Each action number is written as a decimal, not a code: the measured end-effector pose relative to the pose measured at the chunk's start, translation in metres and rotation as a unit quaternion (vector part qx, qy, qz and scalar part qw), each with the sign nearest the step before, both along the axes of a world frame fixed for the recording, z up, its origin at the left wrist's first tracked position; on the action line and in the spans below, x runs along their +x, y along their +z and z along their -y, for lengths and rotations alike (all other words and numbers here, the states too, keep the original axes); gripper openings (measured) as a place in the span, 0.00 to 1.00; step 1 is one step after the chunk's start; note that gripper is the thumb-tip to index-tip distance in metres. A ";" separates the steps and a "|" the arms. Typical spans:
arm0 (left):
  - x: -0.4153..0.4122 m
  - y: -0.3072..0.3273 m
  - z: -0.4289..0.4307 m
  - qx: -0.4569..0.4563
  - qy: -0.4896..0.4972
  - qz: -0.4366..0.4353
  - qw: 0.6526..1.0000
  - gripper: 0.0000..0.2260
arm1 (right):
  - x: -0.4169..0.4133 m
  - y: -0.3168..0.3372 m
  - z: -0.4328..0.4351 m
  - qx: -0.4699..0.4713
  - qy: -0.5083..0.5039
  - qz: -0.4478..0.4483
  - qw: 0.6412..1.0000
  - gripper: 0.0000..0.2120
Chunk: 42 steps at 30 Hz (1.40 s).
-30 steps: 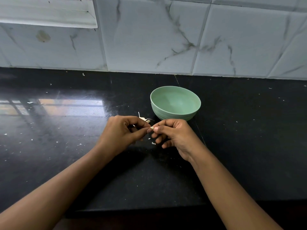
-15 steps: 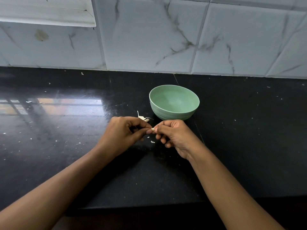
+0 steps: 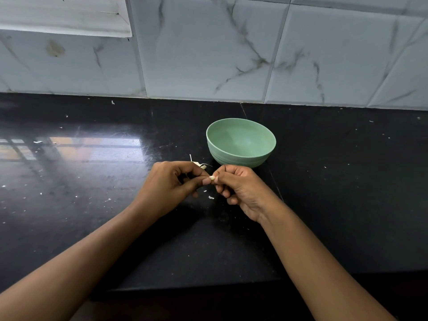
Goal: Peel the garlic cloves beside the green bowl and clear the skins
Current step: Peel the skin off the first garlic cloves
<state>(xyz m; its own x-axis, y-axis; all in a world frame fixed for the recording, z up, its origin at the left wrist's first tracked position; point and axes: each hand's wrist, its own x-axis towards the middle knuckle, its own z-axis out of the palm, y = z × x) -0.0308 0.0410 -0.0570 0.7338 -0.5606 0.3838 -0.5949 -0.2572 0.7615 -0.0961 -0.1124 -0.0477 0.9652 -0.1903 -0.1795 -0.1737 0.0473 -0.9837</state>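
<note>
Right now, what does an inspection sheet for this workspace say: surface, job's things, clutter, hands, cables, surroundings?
Surface: black counter, glossy, flecked with white bits.
Job's things: clove held between both hands; green bowl upright behind them, nothing seen inside.
Clutter: skins on the counter left of the bowl; scraps below the hands.
Hands: left hand and right hand both pinch the clove.
Cables: nothing seen.
Surroundings: marbled tiles behind; white ledge upper left.

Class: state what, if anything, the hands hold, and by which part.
A garlic clove, pinched between both hands: left hand at its left end, right hand at its right end.
</note>
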 end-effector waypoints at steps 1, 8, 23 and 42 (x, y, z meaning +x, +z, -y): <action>0.000 0.000 0.000 0.001 -0.003 -0.015 1.000 0.01 | 0.000 0.001 0.000 0.006 0.002 0.001 1.000 0.11; 0.001 0.002 0.002 -0.052 -0.063 -0.183 0.980 0.06 | -0.001 0.002 -0.001 -0.027 0.018 0.013 0.999 0.11; 0.005 0.004 0.003 -0.102 -0.060 -0.328 0.937 0.05 | -0.003 -0.004 0.011 -0.292 -0.023 0.079 0.953 0.05; 0.005 0.002 0.002 -0.050 -0.066 -0.273 0.958 0.08 | -0.005 -0.003 0.003 -0.242 -0.018 0.163 0.956 0.02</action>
